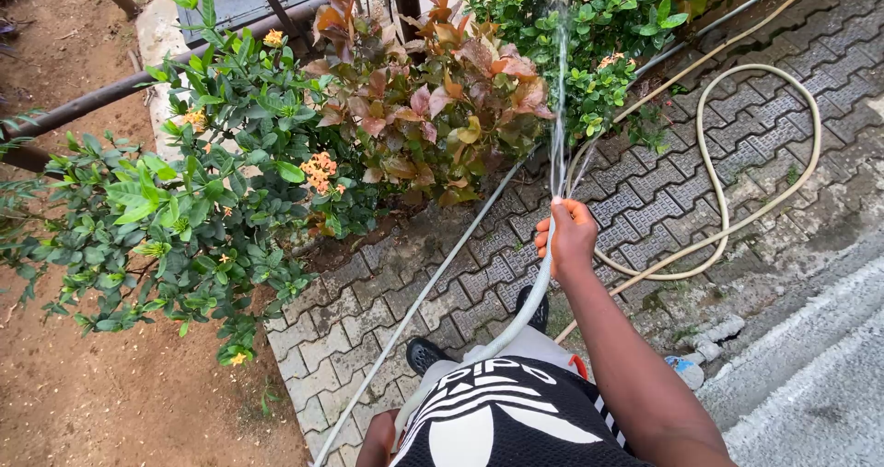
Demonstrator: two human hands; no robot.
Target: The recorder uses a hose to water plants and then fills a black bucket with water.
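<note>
Right hand (569, 235) grip clamped on hose (516, 324), jet hitting far shrub (589, 52); left hand out of view. Risk: slack loop (737, 154) right may kink, cutting flow

You are looking down from your head camera, steeply and slightly forward, over your own chest; your right hand (569, 237) is sitting close below, shrubs (276, 154) and paving (700, 172) lying farther ahead.
</note>
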